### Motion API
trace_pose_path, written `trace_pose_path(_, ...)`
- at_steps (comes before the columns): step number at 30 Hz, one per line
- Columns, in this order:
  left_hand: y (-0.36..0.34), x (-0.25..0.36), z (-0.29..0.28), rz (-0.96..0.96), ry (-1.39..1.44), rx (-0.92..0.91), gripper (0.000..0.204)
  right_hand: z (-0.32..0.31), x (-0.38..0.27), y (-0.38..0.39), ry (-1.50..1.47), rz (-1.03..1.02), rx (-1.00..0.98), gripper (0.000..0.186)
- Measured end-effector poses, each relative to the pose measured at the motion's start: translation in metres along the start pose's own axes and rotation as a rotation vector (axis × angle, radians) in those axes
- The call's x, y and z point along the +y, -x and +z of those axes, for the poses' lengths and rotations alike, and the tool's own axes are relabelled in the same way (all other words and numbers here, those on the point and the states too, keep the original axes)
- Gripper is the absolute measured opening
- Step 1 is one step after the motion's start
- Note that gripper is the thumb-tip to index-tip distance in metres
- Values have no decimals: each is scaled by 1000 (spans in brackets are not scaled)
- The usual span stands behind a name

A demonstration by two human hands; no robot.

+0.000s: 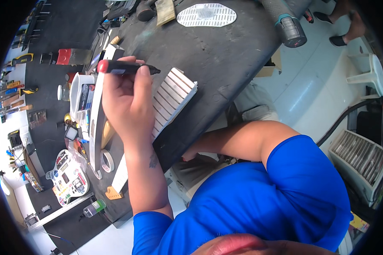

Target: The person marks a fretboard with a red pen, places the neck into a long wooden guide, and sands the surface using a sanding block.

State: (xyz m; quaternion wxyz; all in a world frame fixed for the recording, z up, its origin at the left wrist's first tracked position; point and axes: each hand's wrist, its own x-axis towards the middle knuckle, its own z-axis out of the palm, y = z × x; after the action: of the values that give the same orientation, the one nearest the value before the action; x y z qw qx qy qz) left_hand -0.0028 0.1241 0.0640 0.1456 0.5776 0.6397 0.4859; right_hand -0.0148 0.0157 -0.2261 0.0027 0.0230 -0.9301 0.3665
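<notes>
Marker (127, 67): black body, red end cap. Slatted panel (171, 100): white frame, pale brown slats in parallel stripes. Worktop (225, 55): dull black; shirt sleeve (302, 170): bright blue.

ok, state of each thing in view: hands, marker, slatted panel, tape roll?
left hand: raised over the bench, shut on the marker
marker: black, red butt end, lying level, tip toward the panel
slatted panel: white, tilted on the dark bench
right hand: hidden under the bench edge
tape roll: flat on bench

The left hand (125, 95) is raised on an upright forearm, fingers curled shut around a marker (127, 67). The right arm bends at the elbow, its hand hidden below the counter (225, 55) edge.
</notes>
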Motion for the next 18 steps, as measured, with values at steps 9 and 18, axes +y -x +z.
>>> trace_pose_path(9,14,-19,-17,459,225,-265,36,-45,-21,24,-106,45,-27,66)
trace_pose_path(18,14,-19,-10,523,208,-260,33,-18,-16,5,-37,98,-136,59)
